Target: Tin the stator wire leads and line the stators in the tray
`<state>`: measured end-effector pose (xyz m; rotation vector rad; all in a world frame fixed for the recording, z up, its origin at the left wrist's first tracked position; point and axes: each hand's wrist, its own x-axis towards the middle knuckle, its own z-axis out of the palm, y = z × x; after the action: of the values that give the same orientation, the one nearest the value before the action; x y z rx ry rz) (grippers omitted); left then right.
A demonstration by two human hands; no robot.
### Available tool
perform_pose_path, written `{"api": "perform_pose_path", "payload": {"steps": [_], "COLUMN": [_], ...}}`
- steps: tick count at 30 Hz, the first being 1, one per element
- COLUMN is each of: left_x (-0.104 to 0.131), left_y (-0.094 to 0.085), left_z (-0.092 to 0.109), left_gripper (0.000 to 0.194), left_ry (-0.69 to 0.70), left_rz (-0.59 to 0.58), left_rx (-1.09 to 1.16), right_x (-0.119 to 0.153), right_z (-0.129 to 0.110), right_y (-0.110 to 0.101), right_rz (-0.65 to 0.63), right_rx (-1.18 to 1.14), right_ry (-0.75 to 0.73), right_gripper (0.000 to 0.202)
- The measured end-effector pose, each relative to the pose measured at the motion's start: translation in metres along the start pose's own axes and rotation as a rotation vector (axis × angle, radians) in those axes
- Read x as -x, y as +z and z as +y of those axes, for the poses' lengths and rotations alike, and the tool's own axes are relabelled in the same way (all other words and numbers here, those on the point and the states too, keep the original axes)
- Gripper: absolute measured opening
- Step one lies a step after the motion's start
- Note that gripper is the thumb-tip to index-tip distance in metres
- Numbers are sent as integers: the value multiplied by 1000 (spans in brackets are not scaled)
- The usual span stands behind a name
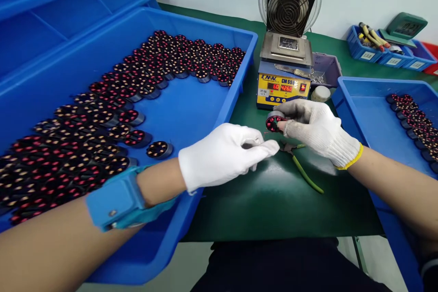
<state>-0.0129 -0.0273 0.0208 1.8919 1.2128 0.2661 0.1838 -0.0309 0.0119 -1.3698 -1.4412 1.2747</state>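
Observation:
My right hand [315,127], in a white knit glove with a yellow cuff, is closed on a small round motor stator [273,122] with a grey rim and dark red windings. It holds the part just in front of a yellow solder pot [284,86] with a red digital display. To its left is my left hand [232,153], in a white glove, with the fingers bent together; anything between them is hidden. Green-handled cutting pliers [306,174] lie on the green table beneath the hands. A blue strap [116,198] circles my left wrist.
A large blue tray [208,105] on the left holds many stators [160,64]. Another blue tray [369,109] on the right holds rows of them. Behind stand a fan [289,9], a purple-grey bin [330,66], a small jar [320,94] and small blue bins [367,54].

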Motion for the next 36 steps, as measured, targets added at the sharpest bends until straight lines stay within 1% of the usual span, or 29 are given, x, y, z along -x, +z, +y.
{"api": "perform_pose_path", "payload": {"steps": [1,2,3,5,6,7,8,9,10,11,12,13,14,16,18,19,20,23,26,28,30,31,32,35,36], "left_x": [1,0,0,-3,-5,-6,-6,-6,-6,-5,-3,-2,-1,-1,-3,-5,-7,-12,-10,-7,-5,-4,-4,-7,-8], "left_y": [-2,-2,-2,1,4,7,9,11,12,12,11,9,8,6,8,10,12,16,12,7,5,5,5,10,11], "left_z": [1,2,3,3,3,3,3,4,5,6,8,9,10,10,7,5,4,1,3,5,7,8,9,10,9], "left_gripper": [47,46,42,36,41,50,55,54,47,40,37,38,40,42,43,45,47,47,44,40,33,32,32,37,36], "left_ry": [-29,-57,-78,-86,-74,-59,-46,-38,-38,-46,-57,-68,-79,-99,-112,-116,-114,-76,-78,-110,-133,-144,-155,-138,-113], "left_rz": [-42,-34,24,185,240,264,258,239,218,195,174,162,173,266,359,360,323,152,60,-45,-170,-181,-158,-21,-3], "left_rx": [68,114,137,144,149,160,176,195,207,209,202,187,164,104,82,101,143,354,552,602,566,538,521,549,577], "right_x": [-2,-4,-5,-6,-6,-5,-4,-4,-3,-4,-4,-5,-6,-8,-8,-7,-7,-5,-6,-8,-10,-9,-9,-4,-3], "right_z": [0,0,1,1,2,2,2,2,3,4,5,5,6,6,5,5,5,6,9,11,11,11,10,6,5], "right_y": [-2,-3,-4,-4,-3,-2,-1,0,1,1,1,1,1,1,2,3,5,9,11,10,9,10,10,17,19], "right_rz": [33,63,78,67,45,16,-18,-43,-52,-45,-23,4,33,70,68,63,59,45,48,83,111,115,109,50,30], "right_rx": [-26,-63,-105,-195,-234,-262,-273,-267,-248,-219,-190,-171,-169,-203,-229,-220,-199,-157,-188,-177,-170,-179,-198,-306,-345], "right_ry": [9,22,42,98,126,147,159,162,153,136,114,96,86,86,80,70,56,23,9,-1,-16,-22,-24,-17,-10], "right_gripper": [23,23,23,23,22,21,20,19,20,21,22,23,22,20,20,21,23,29,29,29,28,27,26,25,27]}}
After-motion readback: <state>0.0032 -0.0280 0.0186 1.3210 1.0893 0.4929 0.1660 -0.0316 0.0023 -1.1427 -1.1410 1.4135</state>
